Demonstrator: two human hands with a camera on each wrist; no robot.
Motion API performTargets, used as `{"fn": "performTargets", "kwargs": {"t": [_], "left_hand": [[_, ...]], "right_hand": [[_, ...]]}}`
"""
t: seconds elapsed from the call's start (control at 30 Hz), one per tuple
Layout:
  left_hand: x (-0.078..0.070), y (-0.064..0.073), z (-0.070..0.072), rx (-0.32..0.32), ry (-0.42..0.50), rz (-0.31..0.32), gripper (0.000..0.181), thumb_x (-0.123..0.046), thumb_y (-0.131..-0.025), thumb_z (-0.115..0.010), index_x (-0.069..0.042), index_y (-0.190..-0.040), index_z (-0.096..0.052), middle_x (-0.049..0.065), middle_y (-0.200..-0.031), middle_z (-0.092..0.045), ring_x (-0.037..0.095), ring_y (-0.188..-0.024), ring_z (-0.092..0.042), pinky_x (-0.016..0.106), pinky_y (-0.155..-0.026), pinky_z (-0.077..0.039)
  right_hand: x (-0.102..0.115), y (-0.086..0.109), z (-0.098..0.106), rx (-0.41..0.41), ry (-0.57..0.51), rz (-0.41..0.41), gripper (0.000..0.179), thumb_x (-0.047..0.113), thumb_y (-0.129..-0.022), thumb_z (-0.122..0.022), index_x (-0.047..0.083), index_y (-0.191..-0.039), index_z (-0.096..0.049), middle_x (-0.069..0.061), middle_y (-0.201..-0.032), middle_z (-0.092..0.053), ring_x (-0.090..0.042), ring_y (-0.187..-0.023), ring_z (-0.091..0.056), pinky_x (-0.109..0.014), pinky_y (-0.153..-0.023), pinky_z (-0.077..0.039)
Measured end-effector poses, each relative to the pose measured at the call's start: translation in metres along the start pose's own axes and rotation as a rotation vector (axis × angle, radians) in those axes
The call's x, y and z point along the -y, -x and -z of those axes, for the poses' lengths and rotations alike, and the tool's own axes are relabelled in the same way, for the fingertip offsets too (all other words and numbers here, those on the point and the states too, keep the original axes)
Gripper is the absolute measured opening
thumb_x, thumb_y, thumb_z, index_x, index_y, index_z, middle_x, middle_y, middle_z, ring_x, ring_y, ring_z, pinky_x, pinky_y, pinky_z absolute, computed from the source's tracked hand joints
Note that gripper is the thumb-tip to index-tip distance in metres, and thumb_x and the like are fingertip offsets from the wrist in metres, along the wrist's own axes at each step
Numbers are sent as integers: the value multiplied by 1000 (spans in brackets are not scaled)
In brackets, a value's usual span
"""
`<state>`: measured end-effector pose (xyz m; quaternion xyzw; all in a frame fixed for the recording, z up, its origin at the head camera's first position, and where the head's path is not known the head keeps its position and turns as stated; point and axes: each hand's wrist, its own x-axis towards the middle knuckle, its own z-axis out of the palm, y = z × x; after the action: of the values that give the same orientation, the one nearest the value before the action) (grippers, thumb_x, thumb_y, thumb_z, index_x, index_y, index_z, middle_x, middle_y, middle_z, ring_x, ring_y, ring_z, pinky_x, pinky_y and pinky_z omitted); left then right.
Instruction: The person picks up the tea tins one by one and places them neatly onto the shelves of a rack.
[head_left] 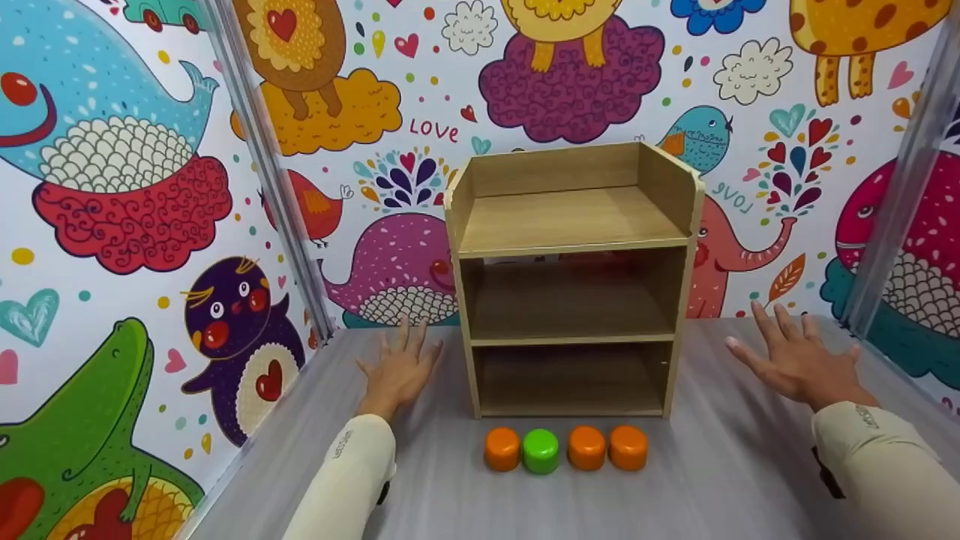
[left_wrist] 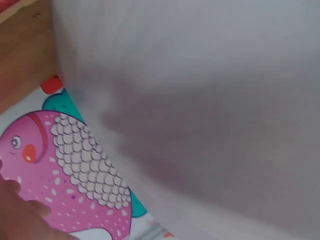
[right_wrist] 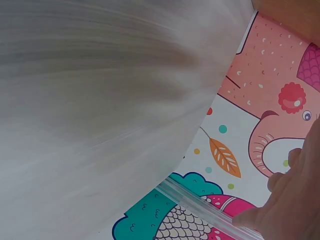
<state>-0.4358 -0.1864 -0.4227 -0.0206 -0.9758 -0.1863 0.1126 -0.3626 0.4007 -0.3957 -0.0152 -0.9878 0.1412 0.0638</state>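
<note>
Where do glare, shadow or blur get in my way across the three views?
Head: fairly clear, small highlights on the green cylinder, lower two compartments of the wooden shelf unit dim; left wrist: soft shadow across the tabletop, left hand blurry and cut off; right wrist: dark shadow streaks on the tabletop, right hand cut off.
</note>
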Motion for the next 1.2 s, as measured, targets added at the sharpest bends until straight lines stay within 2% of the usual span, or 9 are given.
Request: {"fn": "performTargets", "kwargs": {"t": [0.1,0.2,0.4,0.6,0.73,0.87,0.97,1.1,1.2], "left_hand": [[-8,4,3,-18,80,-41,72,-69,-102,-29,-33,-164,-18,1,-173,-7,46,-156,-10,84,-107,5],[-16,8,4,-45,157,-83,69,-64,-104,-28,-30,-163,-22,0,-172,-14,41,-157,-17,84,-110,-3],[-29,15,5,-76,319,-122,70,-69,-103,-24,-31,-163,-25,-3,-171,-22,33,-157,-23,75,-118,-11],[-34,22,1,-90,477,-195,67,-63,-106,-25,-25,-162,-29,4,-168,-29,34,-155,-28,60,-124,-19],[-39,29,-1,-87,565,-242,65,-57,-108,-27,-19,-161,-31,10,-167,-32,36,-154,-31,58,-124,-20],[-44,36,-3,-94,605,-281,64,-51,-110,-27,-12,-161,-31,14,-165,-34,37,-153,-32,57,-124,-20],[-48,43,-4,-109,608,-288,63,-47,-111,-27,-7,-159,-33,17,-163,-37,39,-151,-34,57,-124,-21],[-53,55,-8,-106,573,-228,64,-47,-111,-28,-2,-155,-39,20,-158,-43,40,-147,-39,57,-123,-24],[-55,67,-13,-99,507,-204,65,-49,-111,-29,0,-149,-46,21,-151,-50,40,-141,-46,56,-120,-31]], "right_hand": [[-2,0,2,13,-9,-3,108,85,-90,-32,17,-162,9,-37,-162,2,-68,-141,-1,-93,-89,8],[-3,0,2,31,-24,-8,108,85,-90,-31,18,-162,12,-37,-162,1,-68,-141,-2,-92,-90,5],[2,1,-2,57,-43,9,106,85,-91,-31,20,-162,14,-37,-163,1,-68,-142,-6,-91,-95,-4],[17,7,-9,35,-44,63,103,82,-93,-34,22,-163,11,-36,-164,-7,-66,-143,-13,-89,-98,-8],[29,12,-13,21,-77,80,100,80,-93,-36,25,-163,10,-36,-163,-11,-65,-143,-15,-88,-100,-8],[42,18,-17,-3,-88,98,100,80,-93,-38,29,-163,10,-34,-164,-14,-64,-143,-19,-87,-103,-11],[49,23,-21,-32,-84,118,98,79,-93,-39,30,-163,10,-33,-164,-18,-64,-141,-24,-84,-104,-17],[58,30,-25,-65,-83,144,98,77,-94,-40,30,-163,11,-31,-165,-19,-65,-137,-32,-82,-103,-25],[65,32,-27,-72,-83,156,98,77,-95,-40,31,-163,12,-30,-165,-20,-65,-135,-36,-82,-104,-26]]}}
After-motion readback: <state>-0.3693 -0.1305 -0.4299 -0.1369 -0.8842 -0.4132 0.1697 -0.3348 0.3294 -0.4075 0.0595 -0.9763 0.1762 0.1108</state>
